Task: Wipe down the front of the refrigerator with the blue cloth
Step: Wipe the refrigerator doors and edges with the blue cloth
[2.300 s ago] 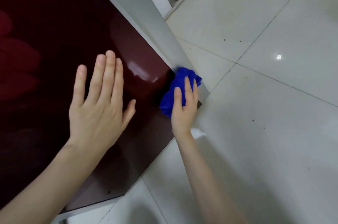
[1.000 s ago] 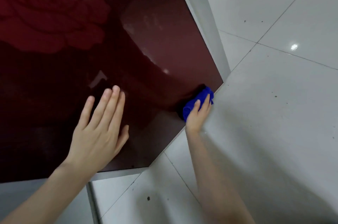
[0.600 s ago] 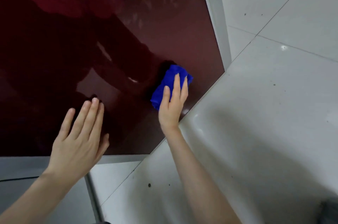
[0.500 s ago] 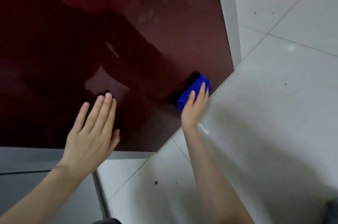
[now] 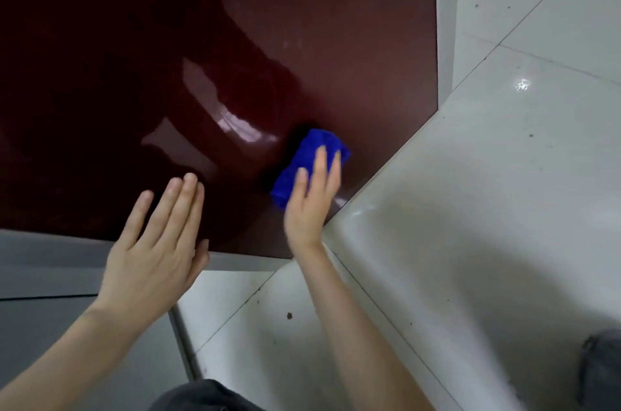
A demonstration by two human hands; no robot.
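Blue cloth [image 5: 304,163], 1 pc, bunched into a wad, lies against the dark red refrigerator front [image 5: 353,57], low on the door & toward its right edge, near the bottom right corner. Right hand [image 5: 311,202] presses it there w/ straight fingers laid over the cloth's near part. The palm is flat & nothing curls round the fabric, so it's a push, not a pinch. The rest of the cloth shows beyond the fingertips. This hand is a bit motion-blurred.

Left hand [image 5: 158,249] is further left & nearer the viewer, also flat, 4 fingers together pointing up the door, thumb at the side, holding nothing. It overlaps the door's bottom edge; can't tell if it touches the surface. 2 bare forearms come in from the near edge.

The door is glossy, w/ dim reflections of both arms. 1 grey strip [image 5: 445,24] runs down its right side. 1 grey panel [image 5: 50,276] sits below it at left. Pale floor tiles [image 5: 487,209] fill the right side, w/ dark specks & 1 bright glint [image 5: 522,85]. Dark fabric [image 5: 201,397] shows at the near edge, centre.
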